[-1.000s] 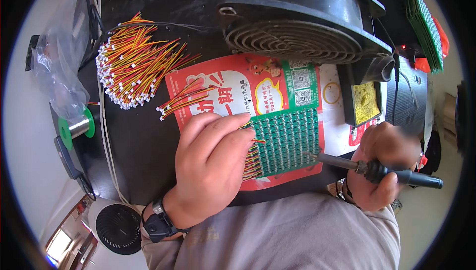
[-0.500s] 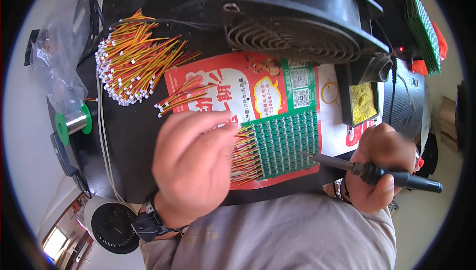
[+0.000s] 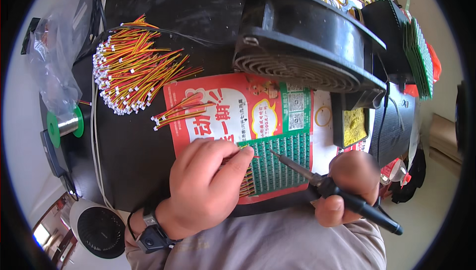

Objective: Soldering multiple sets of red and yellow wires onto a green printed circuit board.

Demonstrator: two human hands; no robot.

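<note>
A green circuit board panel (image 3: 282, 163), divided into many small boards, lies on a red printed sheet (image 3: 171, 94). Red and yellow wires (image 3: 246, 185) run off its left edge, partly under my left hand (image 3: 210, 181). Thumb and forefinger of that hand are pinched at the panel's upper left corner, a short red wire end poking out past the thumb. My right hand (image 3: 349, 186) grips a soldering iron (image 3: 342, 194). Its tip points left over the upper part of the panel; whether it touches cannot be told. Several loose connector wires (image 3: 183, 111) rest on the sheet.
Upper left holds a large pile of connector wires (image 3: 134, 67). A black fan (image 3: 307, 37) stands behind the panel, with a yellow sponge (image 3: 355, 125) in a holder beside it. A solder spool (image 3: 67, 126) is at far left, and stacked green boards (image 3: 419, 57) stand at right.
My left hand has come down onto the panel's left edge, its fingers now pinched. My right hand has brought the soldering iron leftward over the panel. The view has shifted slightly.
</note>
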